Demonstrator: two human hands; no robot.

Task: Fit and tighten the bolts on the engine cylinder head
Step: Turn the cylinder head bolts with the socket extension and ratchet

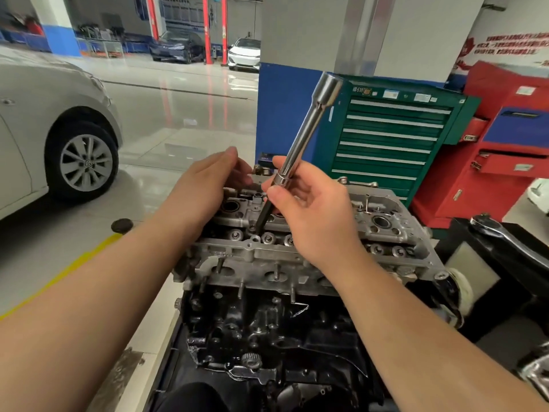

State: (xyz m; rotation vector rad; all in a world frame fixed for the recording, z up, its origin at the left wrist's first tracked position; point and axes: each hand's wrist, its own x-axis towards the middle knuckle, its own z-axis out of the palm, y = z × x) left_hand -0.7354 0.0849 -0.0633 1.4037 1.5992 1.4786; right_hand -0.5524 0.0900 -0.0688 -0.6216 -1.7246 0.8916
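Note:
The aluminium cylinder head (386,230) sits on a dark engine block (267,337) in the middle of the view. My right hand (315,212) grips a long chrome extension bar (309,129) that leans up and to the right. Its dark bit (265,215) points down into a bolt hole near the head's front edge. My left hand (208,182) hovers over the head's left end with fingers loosely curved, holding nothing that I can see. Whether a bolt sits under the bit is hidden.
A ratchet handle (505,233) lies on the black stand at the right. A green tool chest (392,138) and a red cabinet (499,150) stand behind the engine. A silver car (53,120) is parked on the left, beside a yellow floor line (68,269).

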